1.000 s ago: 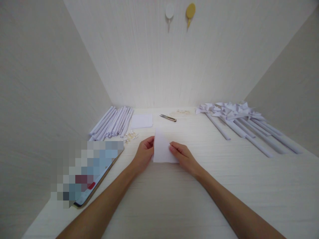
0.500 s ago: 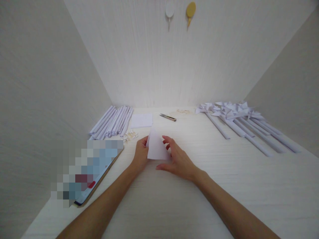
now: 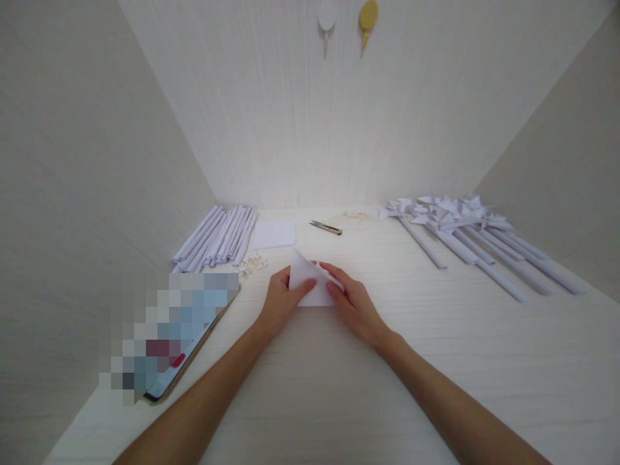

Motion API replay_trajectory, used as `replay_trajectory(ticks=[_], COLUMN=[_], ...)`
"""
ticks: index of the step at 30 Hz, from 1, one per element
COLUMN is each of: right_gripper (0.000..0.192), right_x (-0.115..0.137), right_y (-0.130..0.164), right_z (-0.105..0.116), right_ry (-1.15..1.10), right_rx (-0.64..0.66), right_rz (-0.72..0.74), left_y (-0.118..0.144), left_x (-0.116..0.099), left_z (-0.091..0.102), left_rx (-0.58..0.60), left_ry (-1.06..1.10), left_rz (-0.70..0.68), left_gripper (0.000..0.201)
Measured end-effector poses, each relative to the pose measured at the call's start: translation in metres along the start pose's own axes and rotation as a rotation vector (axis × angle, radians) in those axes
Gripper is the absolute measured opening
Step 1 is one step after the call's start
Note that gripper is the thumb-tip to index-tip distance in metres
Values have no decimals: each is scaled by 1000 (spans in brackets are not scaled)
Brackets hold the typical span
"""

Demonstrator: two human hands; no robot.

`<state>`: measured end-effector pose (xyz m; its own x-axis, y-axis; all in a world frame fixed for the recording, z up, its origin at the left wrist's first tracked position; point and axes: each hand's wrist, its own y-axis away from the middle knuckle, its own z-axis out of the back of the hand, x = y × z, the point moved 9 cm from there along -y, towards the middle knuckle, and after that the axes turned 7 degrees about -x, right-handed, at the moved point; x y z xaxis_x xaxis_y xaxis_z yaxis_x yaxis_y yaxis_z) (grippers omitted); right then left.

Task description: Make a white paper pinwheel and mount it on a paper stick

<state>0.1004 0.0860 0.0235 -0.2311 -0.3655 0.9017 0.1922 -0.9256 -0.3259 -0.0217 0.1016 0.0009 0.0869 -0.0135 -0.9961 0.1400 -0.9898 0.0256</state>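
A white sheet of paper (image 3: pixel 317 297) is held between my two hands above the table, its upper edge slanting down from a raised left corner. My left hand (image 3: pixel 283 294) grips its left side, with the thumb lying across the front. On the right side, my right hand (image 3: pixel 356 303) pinches the paper, thumb in front and fingers behind. The fingers behind the sheet are partly hidden. Beyond the hands, a small stack of white paper squares (image 3: pixel 274 234) lies flat, beside a pair of thread snips (image 3: pixel 325 227).
Rolled paper sticks (image 3: pixel 217 237) are piled at the back left, near small cut white pieces (image 3: pixel 252 264). A phone or tablet (image 3: pixel 194 342), partly pixelated, leans at the left. Paper pinwheels on sticks (image 3: pixel 450 216) lie at the back right. Two hooks (image 3: pixel 368 16) are on the back wall.
My right hand has closed from an open pose onto the paper's right side. My left thumb has come over the front, and the sheet's upper edge now slants.
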Motion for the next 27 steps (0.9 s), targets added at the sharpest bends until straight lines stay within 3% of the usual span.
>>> replay_trajectory(ticks=[3,7,15,17,22,27], right_gripper=[40,39,24,19,11,12], right_x=[-27,-45,-48,-46,-44,-43], right_y=[-1,-1,0,0,5,9], right_z=[4,-1,-6,-7,-14,-16], right_ry=[-193,-540,-783,-799,-852,-863], right_rx=[-80,-122,-197,-182,-78,-19], right_rz=[-236,-390,-585,-600,-702,-745], left_y=[3,6,9,7,3,6], left_x=[2,-1,-27,-23,-2,9], left_z=[-3,-6,-2,-2,-5,-8], left_rx=[19,43,7,22,98,124], left_ry=[41,18,-66,-25,176,218], left_rz=[40,29,-256,-215,55,232], left_gripper=[29,24,27,29,33,38])
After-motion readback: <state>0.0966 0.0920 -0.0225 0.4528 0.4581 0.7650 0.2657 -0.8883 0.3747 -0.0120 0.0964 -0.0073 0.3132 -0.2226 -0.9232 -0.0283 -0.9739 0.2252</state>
